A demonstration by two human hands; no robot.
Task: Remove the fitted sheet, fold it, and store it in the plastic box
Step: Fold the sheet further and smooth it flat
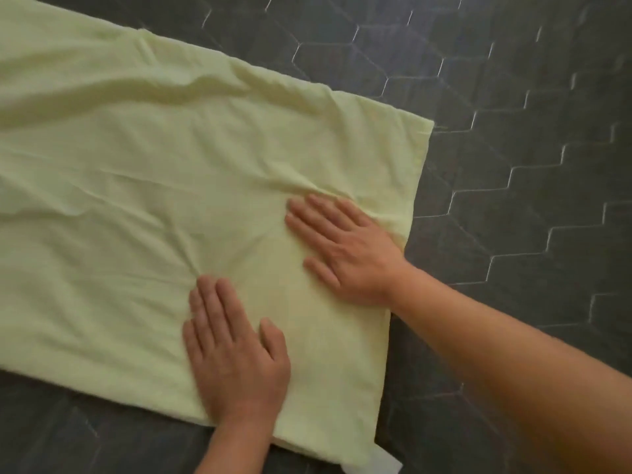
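The pale yellow-green fitted sheet [143, 186] lies spread as a long folded band on a dark floor, running from the upper left to the lower right. My left hand [236, 350] presses flat on it near its front edge, fingers straight. My right hand [342, 248] lies flat on the sheet close to its right end, fingers straight and pointing left. Wrinkles fan out from both hands. The plastic box is not in view.
Dark grey hexagonal floor tiles [513, 138] surround the sheet on the right, at the top and along the bottom. A small white tag or corner [384, 463] sticks out under the sheet's lower right corner.
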